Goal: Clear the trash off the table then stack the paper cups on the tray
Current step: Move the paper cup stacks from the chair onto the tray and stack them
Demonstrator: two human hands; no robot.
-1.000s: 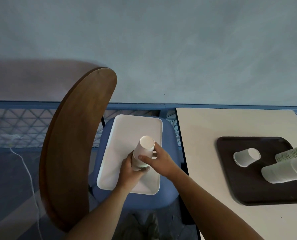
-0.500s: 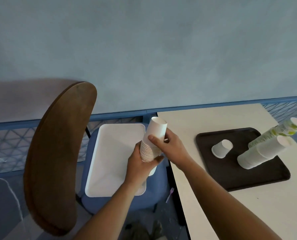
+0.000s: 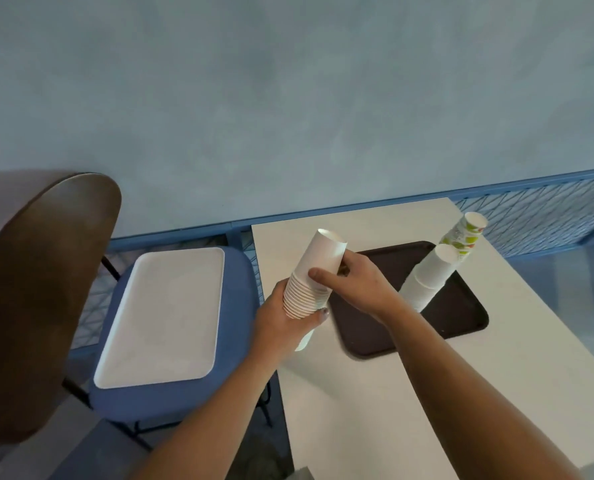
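Lying on the blue chair seat (image 3: 241,282) is a white rectangular tray (image 3: 164,317). Your left hand (image 3: 283,323) grips the bottom of a tall white paper-cup stack (image 3: 314,271), your right hand (image 3: 356,284) clasps its top, over the edge of the white table (image 3: 427,393) beside the dark brown tray (image 3: 462,317).

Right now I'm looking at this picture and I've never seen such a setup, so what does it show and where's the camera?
There is no machine here: a person wears a wide-angle camera on the head, looking down at their own hands. The left hand grips the bottom of a tall stack of white paper cups, and the right hand holds it higher up. On the white table lies a dark tray carrying another white cup stack, with a patterned cup stack behind it. To the left, a white tray rests on a blue chair.
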